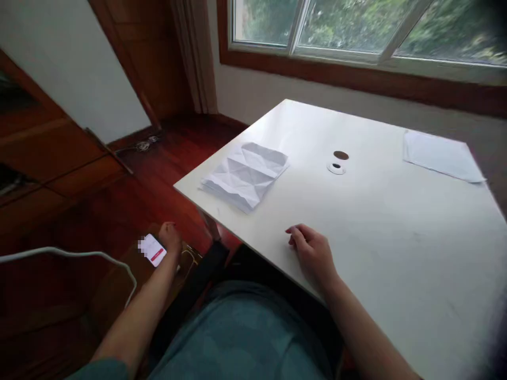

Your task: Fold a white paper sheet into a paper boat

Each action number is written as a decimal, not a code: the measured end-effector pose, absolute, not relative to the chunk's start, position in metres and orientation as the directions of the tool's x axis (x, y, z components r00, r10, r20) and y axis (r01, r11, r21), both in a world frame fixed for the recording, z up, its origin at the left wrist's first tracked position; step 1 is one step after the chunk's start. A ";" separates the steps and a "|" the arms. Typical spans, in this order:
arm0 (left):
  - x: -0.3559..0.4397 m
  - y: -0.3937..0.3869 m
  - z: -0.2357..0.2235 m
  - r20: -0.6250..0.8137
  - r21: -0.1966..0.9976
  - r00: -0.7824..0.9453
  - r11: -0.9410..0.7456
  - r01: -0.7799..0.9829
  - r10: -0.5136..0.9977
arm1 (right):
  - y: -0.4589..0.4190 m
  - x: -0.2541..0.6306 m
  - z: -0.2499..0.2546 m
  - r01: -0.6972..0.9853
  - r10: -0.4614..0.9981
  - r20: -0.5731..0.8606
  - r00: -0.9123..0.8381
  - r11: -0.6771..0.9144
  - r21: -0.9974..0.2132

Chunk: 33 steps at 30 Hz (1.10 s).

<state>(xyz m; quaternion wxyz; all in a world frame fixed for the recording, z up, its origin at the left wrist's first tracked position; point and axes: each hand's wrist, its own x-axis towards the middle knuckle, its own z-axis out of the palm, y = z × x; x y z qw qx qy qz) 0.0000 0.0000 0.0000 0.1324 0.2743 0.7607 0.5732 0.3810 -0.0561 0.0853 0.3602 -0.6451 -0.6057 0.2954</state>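
My right hand (315,253) rests on the white table (376,237) near its front edge. Its fingers are loosely curled together and I see nothing in them. Lower down, left of the table, my left hand (171,237) is closed, its fingers curled in, with nothing visible in it. Just beside it lies a phone (153,250) with a lit screen and a red button. Creased white paper sheets (247,177) lie stacked on the table's left part. Farther back are a small white ring (336,168) and a brown disc (341,155).
More white sheets (441,155) lie at the table's far right. A white cable (71,252) runs in from the left, over a brown surface under the phone. Wooden cabinets (43,137) stand at left, and a window (336,31) is behind the table.
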 end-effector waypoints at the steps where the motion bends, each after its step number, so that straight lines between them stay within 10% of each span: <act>1: 0.006 0.000 0.002 0.112 0.945 -0.806 0.188 0.266 0.581 | -0.056 0.381 0.086 0.567 0.994 0.053 0.093 -0.009 -0.823; 13: 0.088 -0.013 0.077 0.352 0.934 -0.673 -0.296 0.202 0.650 | -0.059 0.381 0.088 0.570 0.994 0.060 0.094 -0.004 -0.822; 27: 0.173 -0.032 0.116 0.510 0.839 -0.436 -0.540 0.065 0.741 | -0.058 0.380 0.087 0.581 0.993 0.078 0.086 0.014 -0.814; 33: 0.205 -0.024 0.145 0.624 0.779 -0.259 -0.564 0.273 0.737 | -0.059 0.380 0.090 0.582 0.993 0.082 0.087 0.016 -0.813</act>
